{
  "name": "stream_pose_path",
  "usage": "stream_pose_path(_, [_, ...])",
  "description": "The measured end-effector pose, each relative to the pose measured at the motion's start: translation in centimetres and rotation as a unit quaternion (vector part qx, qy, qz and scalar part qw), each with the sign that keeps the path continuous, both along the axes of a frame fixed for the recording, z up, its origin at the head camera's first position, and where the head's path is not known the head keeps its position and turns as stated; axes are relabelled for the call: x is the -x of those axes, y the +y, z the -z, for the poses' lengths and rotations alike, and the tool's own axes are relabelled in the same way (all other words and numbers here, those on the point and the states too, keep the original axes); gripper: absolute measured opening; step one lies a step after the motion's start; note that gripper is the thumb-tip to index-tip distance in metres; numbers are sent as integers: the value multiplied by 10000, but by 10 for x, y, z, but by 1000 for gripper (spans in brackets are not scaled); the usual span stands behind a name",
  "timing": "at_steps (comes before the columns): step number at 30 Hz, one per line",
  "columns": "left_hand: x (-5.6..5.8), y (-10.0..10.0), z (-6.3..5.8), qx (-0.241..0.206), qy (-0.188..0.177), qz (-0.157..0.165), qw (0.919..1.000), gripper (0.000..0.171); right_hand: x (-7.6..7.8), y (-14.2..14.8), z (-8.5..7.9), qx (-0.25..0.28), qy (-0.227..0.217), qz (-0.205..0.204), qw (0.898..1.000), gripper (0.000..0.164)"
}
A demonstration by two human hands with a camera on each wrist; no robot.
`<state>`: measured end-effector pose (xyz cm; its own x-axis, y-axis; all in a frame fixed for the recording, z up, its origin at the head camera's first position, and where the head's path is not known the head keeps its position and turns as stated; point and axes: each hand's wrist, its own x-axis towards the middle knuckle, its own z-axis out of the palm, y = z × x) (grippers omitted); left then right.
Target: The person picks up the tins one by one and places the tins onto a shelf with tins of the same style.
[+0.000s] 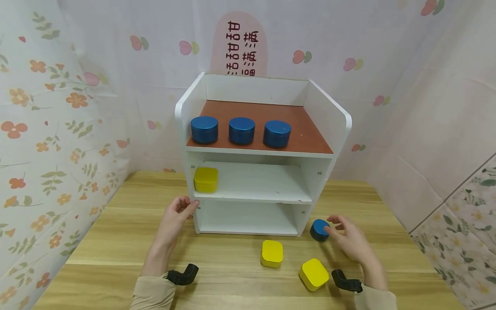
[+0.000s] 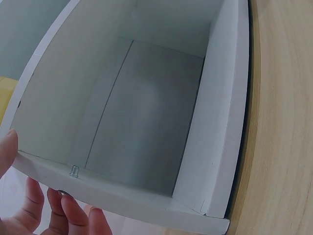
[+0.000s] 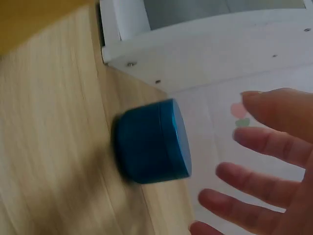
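Note:
My left hand (image 1: 176, 218) holds the left side panel of a white shelf unit (image 1: 248, 199), thumb at the front edge and fingers along the outer face. Beside the unit's lower right corner, a round blue tin (image 1: 319, 230) stands on the table. My right hand (image 1: 350, 242) hovers by that tin with fingers spread; the right wrist view shows a gap between the fingertips (image 3: 226, 170) and the blue tin (image 3: 154, 142). Two yellow square tins, one nearer the unit (image 1: 272, 254) and one farther right (image 1: 314, 274), lie in front.
Three blue tins (image 1: 242, 131) stand in a row on the unit's brown top. A yellow tin (image 1: 206, 180) sits at the left end of the middle shelf. Printed cloth (image 1: 155, 86) hangs behind and beside the wooden table (image 1: 112, 254).

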<state>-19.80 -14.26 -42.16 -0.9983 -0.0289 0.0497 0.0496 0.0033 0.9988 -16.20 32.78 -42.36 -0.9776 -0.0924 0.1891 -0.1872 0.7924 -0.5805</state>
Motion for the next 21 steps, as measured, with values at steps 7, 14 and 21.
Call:
stream_pose_path(7, [-1,-2,1,36,28,-44,10000,33,12,1,1,-335,-407,-266,9983,46])
stream_pose_path(14, [0,-1,5,31,10,-21,10000,33,21,2,8,-310,-973,-578,9931,61])
stream_pose_path(21, [0,0,2,37,28,-10,10000,32,29,9,14,-183,-1122,-551,9920,69])
